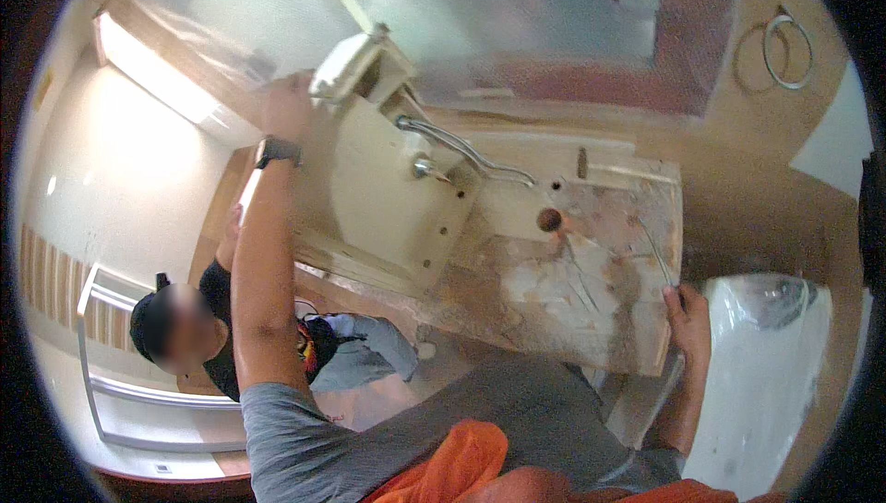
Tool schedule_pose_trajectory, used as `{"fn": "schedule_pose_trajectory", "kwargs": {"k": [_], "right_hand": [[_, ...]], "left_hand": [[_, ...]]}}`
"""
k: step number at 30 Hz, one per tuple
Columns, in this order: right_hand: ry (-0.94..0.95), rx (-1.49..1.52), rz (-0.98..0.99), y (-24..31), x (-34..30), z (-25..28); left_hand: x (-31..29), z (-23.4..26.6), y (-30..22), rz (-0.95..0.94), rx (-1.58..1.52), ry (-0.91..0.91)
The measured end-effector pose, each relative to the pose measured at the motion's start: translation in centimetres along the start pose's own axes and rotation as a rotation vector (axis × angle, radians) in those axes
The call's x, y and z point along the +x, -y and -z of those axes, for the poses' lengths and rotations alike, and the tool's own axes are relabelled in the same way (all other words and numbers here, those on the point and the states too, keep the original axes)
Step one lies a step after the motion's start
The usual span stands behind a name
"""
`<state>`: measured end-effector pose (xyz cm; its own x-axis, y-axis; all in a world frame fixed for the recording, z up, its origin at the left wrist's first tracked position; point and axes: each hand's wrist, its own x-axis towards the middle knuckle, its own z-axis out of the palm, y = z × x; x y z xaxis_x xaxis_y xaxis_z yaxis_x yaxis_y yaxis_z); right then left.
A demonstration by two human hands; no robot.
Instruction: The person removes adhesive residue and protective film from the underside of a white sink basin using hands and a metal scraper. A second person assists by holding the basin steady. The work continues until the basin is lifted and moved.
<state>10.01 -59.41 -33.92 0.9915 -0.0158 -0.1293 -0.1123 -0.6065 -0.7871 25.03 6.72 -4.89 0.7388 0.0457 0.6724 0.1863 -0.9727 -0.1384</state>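
My left hand (pixel 291 101), at the end of a raised arm with a dark wristwatch, is closed on the far left edge of a cream sink countertop (pixel 365 161). The hand is somewhat blurred. A chrome fitting (pixel 425 167) sits on the countertop, and grey flexible hoses (pixel 471 152) trail from it to the right. Low on the right, my right hand (pixel 688 314) grips a thin, slightly curved metal bar (pixel 657 249). The bar's far end reaches over a stained, dusty surface (pixel 609 309) with a round hole (pixel 549 220).
Another person (pixel 221 328) in dark clothes is on the left, by a white frame (pixel 97 365). A white, plastic-covered fixture (pixel 757 383) stands right of my right hand. A towel ring (pixel 789 51) hangs on the tan wall. Behind the countertop is a large, hazy mirror-like panel (pixel 526 23).
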Motion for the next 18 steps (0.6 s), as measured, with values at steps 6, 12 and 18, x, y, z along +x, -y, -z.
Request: {"fn": "schedule_pose_trajectory", "kwargs": {"k": [6, 12, 18], "right_hand": [[0.035, 0.001, -0.068, -1.3, -1.5, -0.7], [0.102, -0.159, 0.035, 0.2, -0.2, -2.0], [0.228, -0.147, 0.071, 2.1, 0.2, -4.4]], "left_hand": [[-13.8, -0.2, -16.3, -0.107, -0.124, 0.462], [-35.4, -19.5, -22.3, -0.378, -0.372, 0.952], [-22.1, -8.2, -18.8, -0.234, -0.44, 0.647]]}}
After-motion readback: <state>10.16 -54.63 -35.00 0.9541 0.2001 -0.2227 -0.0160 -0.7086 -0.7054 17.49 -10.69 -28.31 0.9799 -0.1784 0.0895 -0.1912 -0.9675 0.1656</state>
